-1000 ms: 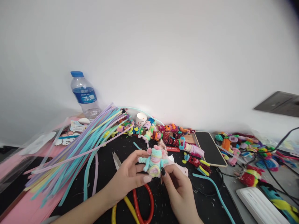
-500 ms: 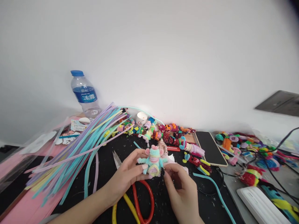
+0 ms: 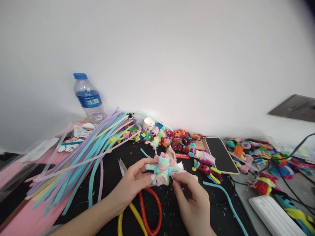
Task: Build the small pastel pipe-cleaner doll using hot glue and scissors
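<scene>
Across a black counter (image 3: 110, 177), a bundle of fuzzy stems (image 3: 93, 154) fans out at left. Scissors (image 3: 137, 218) lie near, partly behind the left hand (image 3: 133, 183), which is curled closed around a doll (image 3: 162, 170) at center; the right hand (image 3: 190, 196) pinches its lower right edge. Head, ears, arms and belly are formed; the doll appears nearly complete, with perhaps only minor shaping left.

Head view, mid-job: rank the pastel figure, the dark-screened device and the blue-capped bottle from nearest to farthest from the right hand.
1. Pastel figure: just left of the right hand, at its fingertips.
2. Dark-screened device: beyond the hand, to its right.
3. Blue-capped bottle: farthest, at the left by the wall.
</scene>
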Motion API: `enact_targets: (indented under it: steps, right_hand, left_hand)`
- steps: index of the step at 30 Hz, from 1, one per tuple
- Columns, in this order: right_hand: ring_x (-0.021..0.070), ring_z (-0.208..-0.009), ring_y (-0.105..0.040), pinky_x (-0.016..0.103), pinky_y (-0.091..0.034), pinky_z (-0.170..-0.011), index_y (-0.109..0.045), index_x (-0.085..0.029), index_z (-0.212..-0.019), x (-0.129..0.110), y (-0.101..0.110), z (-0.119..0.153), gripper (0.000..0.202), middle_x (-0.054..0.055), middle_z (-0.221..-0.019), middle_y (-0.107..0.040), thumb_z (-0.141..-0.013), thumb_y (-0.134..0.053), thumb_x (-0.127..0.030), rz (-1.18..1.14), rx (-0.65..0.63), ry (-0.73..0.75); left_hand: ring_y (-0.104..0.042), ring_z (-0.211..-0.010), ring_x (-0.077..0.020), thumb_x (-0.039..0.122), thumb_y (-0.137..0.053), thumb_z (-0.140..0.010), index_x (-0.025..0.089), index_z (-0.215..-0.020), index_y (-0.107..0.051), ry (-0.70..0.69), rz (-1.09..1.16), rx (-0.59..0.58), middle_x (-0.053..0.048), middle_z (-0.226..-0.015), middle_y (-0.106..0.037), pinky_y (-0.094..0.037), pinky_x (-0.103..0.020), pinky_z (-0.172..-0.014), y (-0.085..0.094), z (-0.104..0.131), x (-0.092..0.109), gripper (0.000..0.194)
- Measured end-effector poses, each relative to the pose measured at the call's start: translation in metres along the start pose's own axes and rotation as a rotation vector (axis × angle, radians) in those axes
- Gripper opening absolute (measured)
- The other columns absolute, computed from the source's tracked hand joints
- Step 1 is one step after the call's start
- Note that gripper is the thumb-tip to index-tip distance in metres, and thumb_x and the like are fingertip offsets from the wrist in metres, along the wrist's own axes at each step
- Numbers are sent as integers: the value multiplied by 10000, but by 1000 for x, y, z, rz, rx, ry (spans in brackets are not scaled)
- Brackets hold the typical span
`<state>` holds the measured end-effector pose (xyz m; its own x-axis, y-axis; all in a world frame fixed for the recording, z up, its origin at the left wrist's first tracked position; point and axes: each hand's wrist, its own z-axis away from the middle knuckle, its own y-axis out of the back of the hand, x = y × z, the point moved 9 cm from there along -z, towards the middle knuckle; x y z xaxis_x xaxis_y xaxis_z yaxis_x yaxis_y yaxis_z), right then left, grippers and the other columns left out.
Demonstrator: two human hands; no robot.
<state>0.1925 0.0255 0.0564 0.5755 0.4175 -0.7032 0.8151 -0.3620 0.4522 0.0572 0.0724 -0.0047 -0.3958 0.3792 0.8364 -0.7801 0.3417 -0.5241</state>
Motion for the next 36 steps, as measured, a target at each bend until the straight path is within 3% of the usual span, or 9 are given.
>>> enact_targets:
  steps: [12, 20, 23, 27, 30, 36]
  right_hand:
    - [126, -712, -609, 205, -479, -660, -590, -207, -823, 1, -3, -2, 160, -1, -773, -647, -804, -542, -56, -33, -23, 20]
    - [153, -831, -615, 232, -488, -714, -603, -224, -883, 3, -4, 0, 213, 22, -872, -657, -800, -518, -48, -108, -37, -4]
    - [159, -786, -613, 237, -493, -660, -623, -216, -856, 13, -6, 0, 173, 28, -849, -654, -794, -534, -81, -203, -39, -120]
    - [120, -547, -533, 204, -431, -460, -610, -186, -794, 38, -16, 5, 35, -1, -666, -588, -764, -619, -203, -425, -50, -439]
    - [95, -491, -480, 184, -385, -423, -560, -180, -777, 48, -29, 10, 163, -21, -621, -561, -731, -674, -288, -640, -93, -628]
    - [72, -424, -440, 179, -363, -411, -526, -172, -773, 46, -50, 17, 226, -20, -583, -601, -761, -657, -356, -863, -252, -761]
  left_hand:
    - [-620, -862, -147, 154, -682, -735, 207, -968, -622, 22, -19, 32, -38, -1047, -640, -503, -243, -761, 5, -2, -1, 246]
    - [-613, -902, -147, 182, -690, -732, 208, -981, -616, 42, -18, 76, -32, -1037, -647, -502, -240, -784, 7, -2, -2, 261]
    - [-617, -904, -152, 181, -690, -730, 207, -975, -610, 56, 2, 81, -31, -1041, -647, -505, -256, -794, 7, -1, -3, 259]
    - [-627, -890, -158, 174, -690, -729, 205, -977, -604, 63, 28, 77, -31, -1042, -650, -501, -290, -822, 7, 0, -4, 264]
    - [-629, -887, -159, 163, -689, -728, 201, -970, -604, 66, 42, 82, -32, -1014, -659, -506, -278, -803, 7, 0, -4, 258]
    - [-629, -880, -143, 136, -666, -752, 201, -975, -601, 77, 98, 52, -30, -999, -659, -508, -261, -791, 5, -1, -4, 241]
